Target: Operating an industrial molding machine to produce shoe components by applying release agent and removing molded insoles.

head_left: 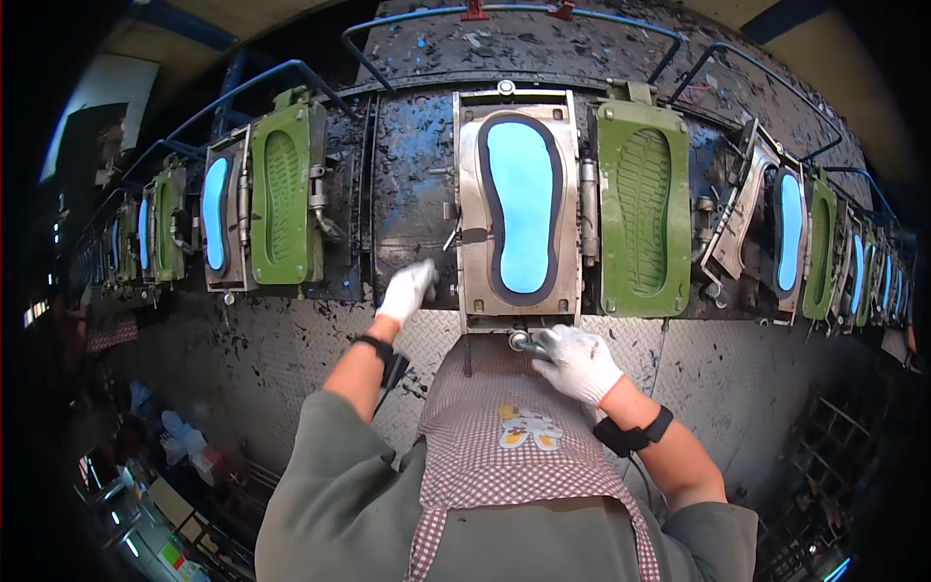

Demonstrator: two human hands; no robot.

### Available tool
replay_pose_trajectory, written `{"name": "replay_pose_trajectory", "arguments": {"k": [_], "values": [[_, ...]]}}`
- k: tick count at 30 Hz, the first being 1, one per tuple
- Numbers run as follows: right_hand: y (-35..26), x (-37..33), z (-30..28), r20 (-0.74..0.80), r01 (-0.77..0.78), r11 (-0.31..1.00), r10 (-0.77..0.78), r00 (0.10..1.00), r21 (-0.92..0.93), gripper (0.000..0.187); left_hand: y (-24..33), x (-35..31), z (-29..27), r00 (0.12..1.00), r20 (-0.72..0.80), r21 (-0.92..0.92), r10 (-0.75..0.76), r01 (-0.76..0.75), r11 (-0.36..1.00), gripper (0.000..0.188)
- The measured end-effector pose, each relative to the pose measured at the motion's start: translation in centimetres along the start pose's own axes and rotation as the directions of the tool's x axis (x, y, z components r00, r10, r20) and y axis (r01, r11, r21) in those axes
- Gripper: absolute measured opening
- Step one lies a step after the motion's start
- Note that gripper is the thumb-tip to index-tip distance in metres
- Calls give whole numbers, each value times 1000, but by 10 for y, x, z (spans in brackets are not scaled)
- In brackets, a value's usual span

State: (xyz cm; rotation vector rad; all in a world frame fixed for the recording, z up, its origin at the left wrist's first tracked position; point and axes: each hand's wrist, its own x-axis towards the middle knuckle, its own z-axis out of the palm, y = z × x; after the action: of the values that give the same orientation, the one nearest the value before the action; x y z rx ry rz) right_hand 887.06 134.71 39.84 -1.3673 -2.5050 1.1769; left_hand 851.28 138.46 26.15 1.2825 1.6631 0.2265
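Observation:
In front of me an open sole mould (471,281) has a metal frame holding a bright blue sole piece (524,206) with a dark rim (485,184). Hinged to its right is a green mould half (644,303) with a ridged tread cavity. My right hand (579,363), in a white glove, closes around a short metal handle (529,345) at the mould's front edge. My left hand (407,291), gloved too, hovers left of the mould, apart from it. Motion blurs its fingers.
More green moulds (312,194) with blue soles (215,213) line the bench to both sides. Bent blue rails (514,10) run behind them. Dark scraps litter the worktop (412,184). A metal tread-plate surface (276,339) extends below the bench edge.

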Motion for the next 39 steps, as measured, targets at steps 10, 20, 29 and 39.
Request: {"name": "replay_pose_trajectory", "arguments": {"k": [10, 20, 29, 39], "values": [[32, -54, -54, -265, -224, 939, 293, 919, 263, 35, 241, 53, 21, 578, -279, 625, 767, -497, 602, 45], [193, -130, -122, -767, -354, 933, 270, 582, 59, 24, 262, 91, -4, 672, -111, 698, 732, -472, 539, 53], [366, -43, -234, -585, -689, 604, 410, 700, -401, 27, 374, 12, 178, 393, -191, 389, 900, -811, 437, 48], [397, -68, -253, -635, -445, 885, 266, 726, -138, 35, 419, 39, 340, 931, -281, 10, 232, -239, 971, 67]]}}
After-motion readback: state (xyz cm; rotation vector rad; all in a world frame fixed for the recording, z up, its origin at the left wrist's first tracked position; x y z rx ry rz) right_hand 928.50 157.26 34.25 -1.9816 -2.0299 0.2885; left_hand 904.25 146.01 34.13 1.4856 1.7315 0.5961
